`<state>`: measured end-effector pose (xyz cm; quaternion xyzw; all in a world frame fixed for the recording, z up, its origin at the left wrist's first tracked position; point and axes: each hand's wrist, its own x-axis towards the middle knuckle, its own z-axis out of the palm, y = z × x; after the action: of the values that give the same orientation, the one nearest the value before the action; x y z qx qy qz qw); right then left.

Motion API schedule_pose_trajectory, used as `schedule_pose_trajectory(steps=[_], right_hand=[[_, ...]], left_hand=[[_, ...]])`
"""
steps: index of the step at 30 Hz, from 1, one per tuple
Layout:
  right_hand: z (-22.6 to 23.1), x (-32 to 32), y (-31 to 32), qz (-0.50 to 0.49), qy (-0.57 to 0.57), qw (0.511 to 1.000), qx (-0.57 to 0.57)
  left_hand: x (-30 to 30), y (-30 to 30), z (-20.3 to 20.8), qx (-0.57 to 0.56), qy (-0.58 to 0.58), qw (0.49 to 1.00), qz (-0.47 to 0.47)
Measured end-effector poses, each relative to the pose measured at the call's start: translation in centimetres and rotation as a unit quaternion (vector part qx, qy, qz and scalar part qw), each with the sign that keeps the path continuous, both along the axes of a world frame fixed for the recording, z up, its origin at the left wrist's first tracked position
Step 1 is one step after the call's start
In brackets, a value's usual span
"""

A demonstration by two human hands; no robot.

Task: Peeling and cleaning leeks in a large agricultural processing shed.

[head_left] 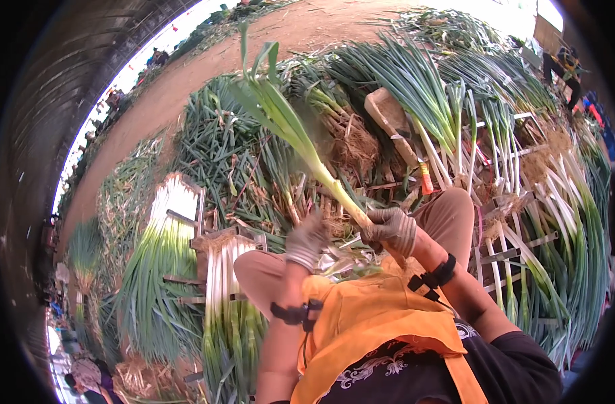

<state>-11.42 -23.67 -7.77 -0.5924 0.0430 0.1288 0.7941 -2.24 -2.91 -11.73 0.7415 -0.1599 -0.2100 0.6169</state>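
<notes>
My gloved right hand (pixel 391 231) is closed round the pale lower end of a large green onion (pixel 300 143). The stalk slants up and to the left, its green leaves fanning out toward the far side. My left hand (pixel 306 240), in a grey glove too, is beside the stalk's lower part, left of my right hand. Motion smears its fingers, so their grip is unclear. Loose peeled leaves (pixel 344 259) lie below the hands, between my knees. Just beyond the stalk is a heap of unpeeled green onions with brown, hairy roots (pixel 354 141).
White-stalked green onions lie stacked in racks at the left (pixel 169 222), by my left knee (pixel 230 269), and at the right (pixel 506 269). A small wooden seat-like frame (pixel 388 111) and an orange-handled tool (pixel 425 178) are ahead. Other people (pixel 564 74) are farther off.
</notes>
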Motion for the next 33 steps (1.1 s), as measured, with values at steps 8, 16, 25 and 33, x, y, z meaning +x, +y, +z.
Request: schedule_pose_trajectory(steps=[8, 16, 25, 33], right_hand=[[-1.0, -1.0, 3.5, 0.193, -0.106, 0.973, -0.073], [5.8, 8.9, 6.7, -0.027, -0.095, 0.988, -0.115], [-2.7, 10.6, 3.0, -0.008, 0.191, 0.91, -0.368], [2.0, 3.8, 2.3, 0.046, -0.09, 0.992, -0.071]], left_hand=[[4.0, 2.4, 9.6, -0.312, 0.067, 0.926, 0.201], [3.3, -0.1, 11.1, -0.196, 0.028, 0.963, 0.181], [2.8, 0.4, 11.6, -0.13, -0.016, 0.959, 0.251], [3.8, -1.6, 10.7, -0.113, 0.055, 0.967, 0.224]])
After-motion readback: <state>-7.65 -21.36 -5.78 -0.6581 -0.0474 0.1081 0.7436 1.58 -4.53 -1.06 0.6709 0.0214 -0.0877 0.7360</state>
